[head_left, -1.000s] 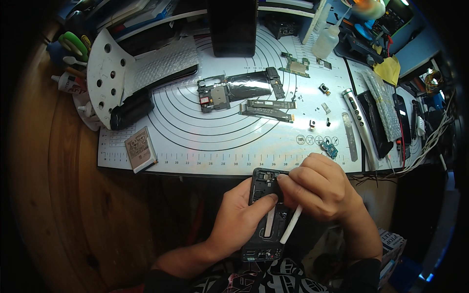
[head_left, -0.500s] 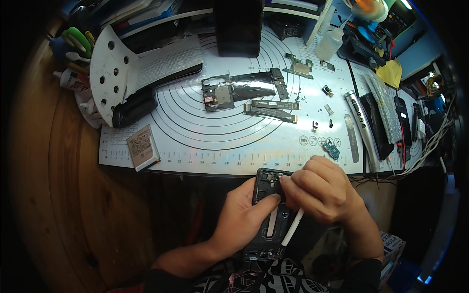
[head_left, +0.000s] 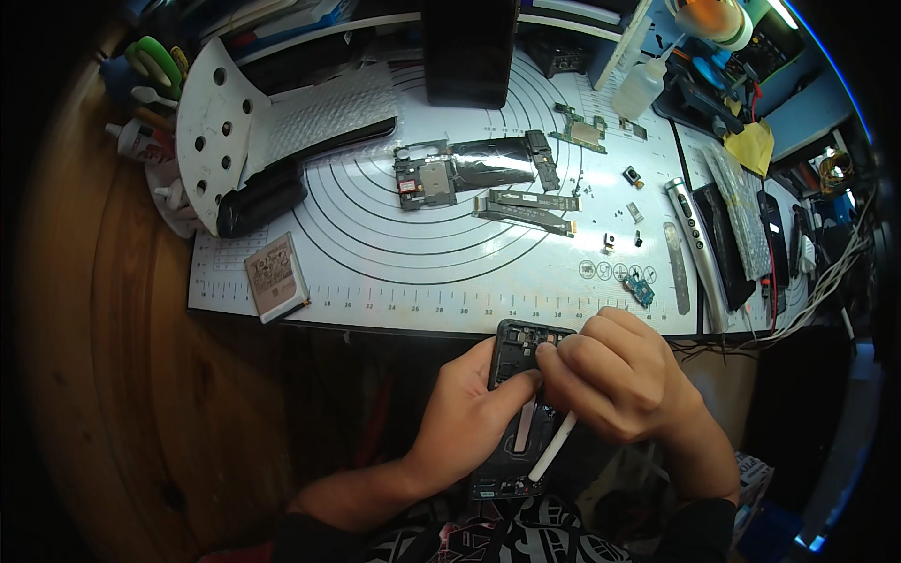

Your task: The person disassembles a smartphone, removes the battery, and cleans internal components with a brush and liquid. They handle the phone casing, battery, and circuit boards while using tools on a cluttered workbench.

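My left hand [head_left: 469, 405] holds a stripped black phone frame [head_left: 511, 358] in front of the table edge. The thumb lies across the frame's inner face, and small parts show along its top and bottom ends. My right hand [head_left: 621, 375] is closed around a slim white stick-like tool [head_left: 552, 450], its lower length slanting down over the frame. The fingertips of that hand are at the frame's upper right, hiding the tool's other end, so its kind cannot be told.
On the white mat lie a phone mid-frame with battery [head_left: 488, 161], flex cables [head_left: 526, 211], a green circuit board [head_left: 582, 129], small camera modules [head_left: 633, 176], a blue board [head_left: 639, 289] and a metal-cased drive [head_left: 276, 279]. A silver pen-shaped tool [head_left: 693, 225] lies right.
The white tool's lower end has swung left over the bottom of the frame as my right hand turned slightly. My left hand keeps its grip. The whole view has shifted a little.
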`<state>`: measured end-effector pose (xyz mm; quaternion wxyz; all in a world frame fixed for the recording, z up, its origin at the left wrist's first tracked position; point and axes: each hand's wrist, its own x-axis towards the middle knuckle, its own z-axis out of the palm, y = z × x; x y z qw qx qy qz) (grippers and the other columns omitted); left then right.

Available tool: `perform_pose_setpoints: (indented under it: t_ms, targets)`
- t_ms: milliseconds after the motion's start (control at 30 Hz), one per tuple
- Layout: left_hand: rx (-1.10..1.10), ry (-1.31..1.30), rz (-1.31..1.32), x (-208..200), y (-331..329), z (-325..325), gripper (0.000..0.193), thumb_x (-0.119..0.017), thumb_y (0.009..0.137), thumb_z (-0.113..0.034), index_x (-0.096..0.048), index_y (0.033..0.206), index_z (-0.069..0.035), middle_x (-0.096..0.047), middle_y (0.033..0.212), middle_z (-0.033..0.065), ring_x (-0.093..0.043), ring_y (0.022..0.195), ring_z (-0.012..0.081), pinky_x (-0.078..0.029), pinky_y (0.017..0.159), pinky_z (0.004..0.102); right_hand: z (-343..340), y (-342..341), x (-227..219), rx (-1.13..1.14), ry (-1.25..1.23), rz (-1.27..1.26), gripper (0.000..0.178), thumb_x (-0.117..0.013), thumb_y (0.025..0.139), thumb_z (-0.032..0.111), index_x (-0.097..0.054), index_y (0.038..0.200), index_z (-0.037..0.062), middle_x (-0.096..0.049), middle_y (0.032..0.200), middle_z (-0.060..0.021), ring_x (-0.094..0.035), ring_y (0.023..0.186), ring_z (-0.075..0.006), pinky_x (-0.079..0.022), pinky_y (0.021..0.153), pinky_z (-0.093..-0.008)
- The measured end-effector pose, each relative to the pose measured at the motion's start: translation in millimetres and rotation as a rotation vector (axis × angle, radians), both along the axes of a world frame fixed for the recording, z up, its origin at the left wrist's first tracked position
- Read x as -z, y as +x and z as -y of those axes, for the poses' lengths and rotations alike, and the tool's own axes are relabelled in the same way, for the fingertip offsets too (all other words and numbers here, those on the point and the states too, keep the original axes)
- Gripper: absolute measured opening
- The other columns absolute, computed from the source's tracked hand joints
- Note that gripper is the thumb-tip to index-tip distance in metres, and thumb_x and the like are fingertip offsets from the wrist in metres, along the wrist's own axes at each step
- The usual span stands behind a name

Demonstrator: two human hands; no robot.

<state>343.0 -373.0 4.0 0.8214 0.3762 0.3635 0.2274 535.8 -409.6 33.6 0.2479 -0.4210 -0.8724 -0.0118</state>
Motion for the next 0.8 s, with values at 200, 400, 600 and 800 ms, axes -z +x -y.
perform_pose_setpoints:
  t_ms: [200, 400, 600, 800]
  targets:
    - [0.034, 0.002, -0.014, 3, -2, -2, 0.020, -0.059, 0.099, -0.001, -0.065, 0.118, 0.003, -0.072, 0.101, 0.0037, -0.067, 0.087, 0.0068, -0.053, 0.074, 0.0224, -2, 15, -5, 0.078, -0.129, -0.193, 0.033, -0.079, 0.062, 0.005, -0.070, 0.093, -0.0034, -0.059, 0.081, -0.0083, -0.059, 0.067, -0.0241, -0.049, 0.060, -0.0357]
    - [-0.006, -0.038, -0.011, 1, 1, 0, 0.020, -0.058, 0.099, -0.001, -0.064, 0.117, 0.003, -0.071, 0.098, 0.0046, -0.068, 0.083, 0.0073, -0.056, 0.072, 0.0240, -3, 20, -1, 0.145, -0.115, -0.298, 0.031, -0.082, 0.065, -0.001, -0.071, 0.094, 0.0008, -0.063, 0.080, -0.0088, -0.061, 0.065, -0.0249, -0.048, 0.056, -0.0366]
    - [0.029, -0.046, -0.017, -3, -2, -3, 0.019, -0.058, 0.099, -0.001, -0.063, 0.116, 0.003, -0.071, 0.094, 0.0041, -0.067, 0.079, 0.0067, -0.055, 0.069, 0.0225, -2, 18, 4, 0.106, -0.138, -0.197, 0.034, -0.083, 0.071, 0.007, -0.071, 0.101, -0.0028, -0.061, 0.084, -0.0090, -0.059, 0.069, -0.0247, -0.047, 0.060, -0.0380]
    - [0.016, -0.080, -0.020, -2, -1, -2, 0.015, -0.057, 0.099, 0.001, -0.064, 0.111, 0.002, -0.071, 0.093, 0.0046, -0.067, 0.078, 0.0065, -0.054, 0.068, 0.0224, -3, 15, 10, 0.036, -0.024, -0.068, 0.032, -0.078, 0.073, 0.007, -0.071, 0.101, -0.0058, -0.056, 0.083, -0.0066, -0.056, 0.070, -0.0215, -0.045, 0.060, -0.0342]
